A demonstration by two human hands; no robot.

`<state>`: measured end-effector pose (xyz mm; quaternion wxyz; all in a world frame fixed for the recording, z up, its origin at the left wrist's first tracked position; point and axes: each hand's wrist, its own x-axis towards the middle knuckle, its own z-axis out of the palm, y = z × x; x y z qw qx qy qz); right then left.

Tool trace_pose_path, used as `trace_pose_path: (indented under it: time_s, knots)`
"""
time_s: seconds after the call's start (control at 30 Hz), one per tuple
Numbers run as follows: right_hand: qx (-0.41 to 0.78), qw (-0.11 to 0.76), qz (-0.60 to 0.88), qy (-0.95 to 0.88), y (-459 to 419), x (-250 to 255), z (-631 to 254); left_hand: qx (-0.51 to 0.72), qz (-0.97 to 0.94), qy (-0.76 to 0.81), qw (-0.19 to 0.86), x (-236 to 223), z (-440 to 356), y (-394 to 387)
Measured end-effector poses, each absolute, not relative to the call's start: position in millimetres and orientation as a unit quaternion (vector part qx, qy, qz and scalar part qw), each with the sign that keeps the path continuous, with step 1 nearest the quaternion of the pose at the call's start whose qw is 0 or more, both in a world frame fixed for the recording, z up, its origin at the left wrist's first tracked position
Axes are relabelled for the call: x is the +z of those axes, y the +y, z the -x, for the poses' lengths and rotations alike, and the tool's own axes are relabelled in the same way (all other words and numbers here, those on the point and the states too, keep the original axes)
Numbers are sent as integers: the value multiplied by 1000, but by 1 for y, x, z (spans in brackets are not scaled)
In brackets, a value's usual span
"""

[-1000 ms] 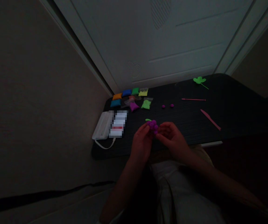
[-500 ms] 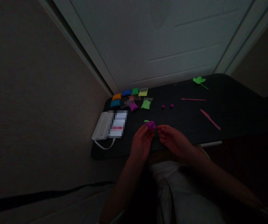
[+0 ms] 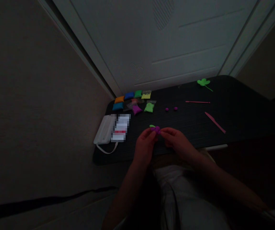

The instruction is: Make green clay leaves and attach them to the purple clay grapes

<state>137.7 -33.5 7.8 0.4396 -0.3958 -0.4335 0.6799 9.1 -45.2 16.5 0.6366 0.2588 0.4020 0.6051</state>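
A small cluster of purple clay balls, like a bunch of grapes (image 3: 157, 129), is held just above the front of the dark table. A light green clay leaf (image 3: 152, 126) sticks out at its upper left. My left hand (image 3: 145, 143) is closed around its left side, thumb on top. From the right, my right hand (image 3: 175, 139) pinches the cluster's right edge with thumb and forefinger; its other fingers are curled and partly hidden. Beyond the hands, two loose purple clay balls, a left one (image 3: 167, 109) and a right one (image 3: 175, 108), lie on the table.
Packets of coloured clay, among them a purple packet (image 3: 137, 109) and a light green packet (image 3: 149, 107), lie at the back left. Nearer are a white case (image 3: 104, 129) and a blurred phone (image 3: 121, 127). Rightward lie a pink rod (image 3: 197, 102), pink clay knife (image 3: 215, 122) and green flower-shaped piece (image 3: 204, 82).
My right fingertips have moved in against the cluster's right side. My left thumb now lies farther over the cluster, which has turned slightly and covers less of the leaf.
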Motion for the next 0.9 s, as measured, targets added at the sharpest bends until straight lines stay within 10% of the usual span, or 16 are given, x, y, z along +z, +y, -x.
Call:
trace_pose_path:
  time_s: [0.9]
  knots:
    - [640,427,407,-492,-35,13,-139,575,-274,376,673,15,-7,-43]
